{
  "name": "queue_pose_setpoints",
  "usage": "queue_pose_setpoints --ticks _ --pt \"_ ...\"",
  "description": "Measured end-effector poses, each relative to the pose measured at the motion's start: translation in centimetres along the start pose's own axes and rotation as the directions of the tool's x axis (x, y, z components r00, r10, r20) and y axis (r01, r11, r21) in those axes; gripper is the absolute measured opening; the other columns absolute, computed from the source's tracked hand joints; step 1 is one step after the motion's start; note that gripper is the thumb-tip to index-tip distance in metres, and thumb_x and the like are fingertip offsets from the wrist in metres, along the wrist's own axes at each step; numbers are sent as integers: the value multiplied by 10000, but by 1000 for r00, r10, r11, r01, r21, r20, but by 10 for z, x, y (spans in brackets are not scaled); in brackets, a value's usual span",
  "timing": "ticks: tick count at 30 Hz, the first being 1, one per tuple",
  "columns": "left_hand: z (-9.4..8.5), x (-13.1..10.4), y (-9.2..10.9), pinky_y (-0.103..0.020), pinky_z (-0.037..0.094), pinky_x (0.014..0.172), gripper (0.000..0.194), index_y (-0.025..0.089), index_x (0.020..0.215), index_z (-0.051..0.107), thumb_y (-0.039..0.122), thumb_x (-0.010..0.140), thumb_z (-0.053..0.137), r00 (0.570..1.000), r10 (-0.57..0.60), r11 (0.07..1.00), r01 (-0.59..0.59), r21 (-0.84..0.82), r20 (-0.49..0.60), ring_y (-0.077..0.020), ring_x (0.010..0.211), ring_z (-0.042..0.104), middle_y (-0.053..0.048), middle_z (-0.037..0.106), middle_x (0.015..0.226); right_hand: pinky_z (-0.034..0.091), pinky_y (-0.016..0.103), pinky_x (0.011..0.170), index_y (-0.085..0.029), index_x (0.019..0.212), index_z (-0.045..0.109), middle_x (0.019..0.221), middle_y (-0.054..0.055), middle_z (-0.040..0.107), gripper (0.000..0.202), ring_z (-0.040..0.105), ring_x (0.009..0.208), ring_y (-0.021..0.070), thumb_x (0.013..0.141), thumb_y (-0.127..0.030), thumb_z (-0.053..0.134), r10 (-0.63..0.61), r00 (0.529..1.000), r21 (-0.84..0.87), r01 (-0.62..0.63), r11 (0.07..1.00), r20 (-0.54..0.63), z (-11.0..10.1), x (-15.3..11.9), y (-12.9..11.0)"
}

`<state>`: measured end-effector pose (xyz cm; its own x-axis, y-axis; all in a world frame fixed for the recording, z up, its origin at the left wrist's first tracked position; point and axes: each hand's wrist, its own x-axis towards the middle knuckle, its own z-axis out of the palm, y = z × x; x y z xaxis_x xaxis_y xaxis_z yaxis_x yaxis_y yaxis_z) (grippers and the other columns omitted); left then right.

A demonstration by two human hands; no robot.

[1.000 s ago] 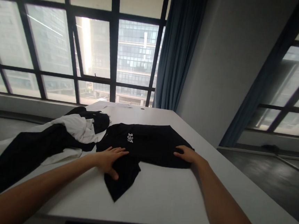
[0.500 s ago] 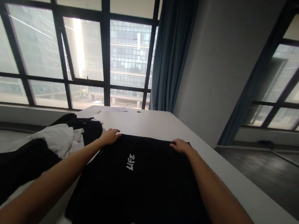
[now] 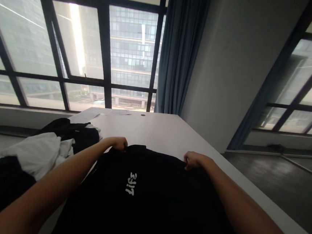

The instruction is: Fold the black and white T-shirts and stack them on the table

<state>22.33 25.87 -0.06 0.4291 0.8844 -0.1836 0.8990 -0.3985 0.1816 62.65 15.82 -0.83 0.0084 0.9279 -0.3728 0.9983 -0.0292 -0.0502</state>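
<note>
Pinching far edge of black shirt [image 3: 160, 194] in closed left grip [image 3: 119, 143] and closed right grip [image 3: 195, 160], over white counter [image 3: 160, 133].

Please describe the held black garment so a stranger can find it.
Look over the white table. There, the left hand and right hand hold a black garment by its far edge. Unlike the heaped clothes at left, it shows white lettering.

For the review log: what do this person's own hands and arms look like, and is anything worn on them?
The left hand and right hand are ungloved. Both forearms are bare, with no sleeve, watch or bracelet in view. No ring can be made out, though the fingers are partly hidden.
</note>
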Motion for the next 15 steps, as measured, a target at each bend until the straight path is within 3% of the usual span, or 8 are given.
queue_pose_setpoints --ticks 2,3,4,6,8,10,12,15 --pt "-23 -3 -10 -245 528 704 236 212 874 741 303 657 721 997 -41 999 40 -18 -61 -208 809 686 8 753 832 464 264 618 -179 846 708 887 61 725 229 666 820 227 623 -183 764 19 998 -17 -20 1000 -60 -12 -1 -3" --pt "-34 -5 -16 -243 527 736 259 213 949 730 325 722 674 990 -77 997 74 -26 -122 -207 862 685 -1 751 903 465 268 630 -179 852 704 905 70 721 214 665 834 232 642 -174 744 34 987 -17 -38 999 -158 -16 -1 -5" --pt "-42 -7 -21 -252 524 781 300 209 1045 705 335 790 609 973 -124 992 120 -32 -192 -213 931 677 -21 741 996 471 276 660 -178 890 699 946 85 717 207 662 870 239 683 -181 713 54 957 -7 -59 998 -286 -20 0 -7" --pt "-47 -12 -28 -314 503 889 417 178 1256 597 327 884 480 914 -233 972 233 -41 -331 -255 1095 626 -93 670 1200 479 298 758 -174 1068 663 1072 121 692 283 645 984 255 791 -222 632 103 852 44 -94 995 -513 -20 6 -13" --pt "-38 -17 -28 -426 450 982 534 128 1421 425 307 917 413 848 -313 944 329 -39 -428 -327 1250 518 -183 535 1376 471 329 861 -147 1305 529 1214 165 633 472 610 1096 277 856 -279 587 151 803 94 -118 989 -577 -12 13 -22" --pt "-19 -23 -22 -520 383 1032 617 117 1497 285 307 922 402 828 -322 935 354 -18 -459 -374 1334 415 -225 411 1476 453 369 936 -123 1452 360 1338 206 545 671 562 1189 304 865 -344 598 160 843 104 -125 987 -513 3 22 -30" --pt "3 -28 -13 -552 354 1048 642 151 1501 297 378 916 432 869 -274 951 308 17 -412 -379 1347 395 -209 398 1495 424 401 996 -146 1497 299 1421 205 470 752 510 1262 315 866 -422 600 113 898 88 -83 993 -425 19 29 -32" --pt "33 -38 -3 -563 358 1053 675 246 1445 429 564 854 502 949 -194 977 209 38 -250 -372 1340 420 -145 443 1492 371 434 1063 -200 1476 376 1478 163 427 773 440 1334 322 838 -585 586 29 948 81 -4 997 -316 37 35 -22"
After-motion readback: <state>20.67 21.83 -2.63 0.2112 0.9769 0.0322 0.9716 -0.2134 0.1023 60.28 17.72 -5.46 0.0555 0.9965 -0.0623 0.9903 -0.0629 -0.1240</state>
